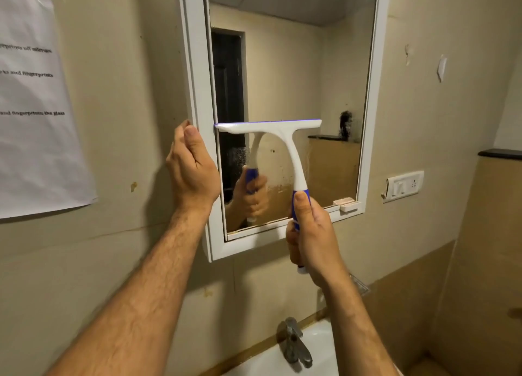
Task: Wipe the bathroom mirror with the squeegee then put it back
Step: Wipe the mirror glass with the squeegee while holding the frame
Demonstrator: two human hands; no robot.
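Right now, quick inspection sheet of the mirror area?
Surface: mirror glass hazy and spotted, mostly low down; white frame.
Job's things: squeegee blade level against glass about mid-height.
Clutter: small white holder on the frame's lower right.
Grippers: right hand shut on the blue handle; left hand open, at the frame's left edge.
Cables: nothing seen.
Surroundings: paper notice on left wall, switch plate at right, tap and sink below.

Both bare forearms reach up from the 6 o'clock edge. The left hand [192, 166] sits at 9 o'clock of center, fingers curled, thumb upright. The right hand [309, 234], at 5 o'clock of it, is fisted, thumb pointing to 12.
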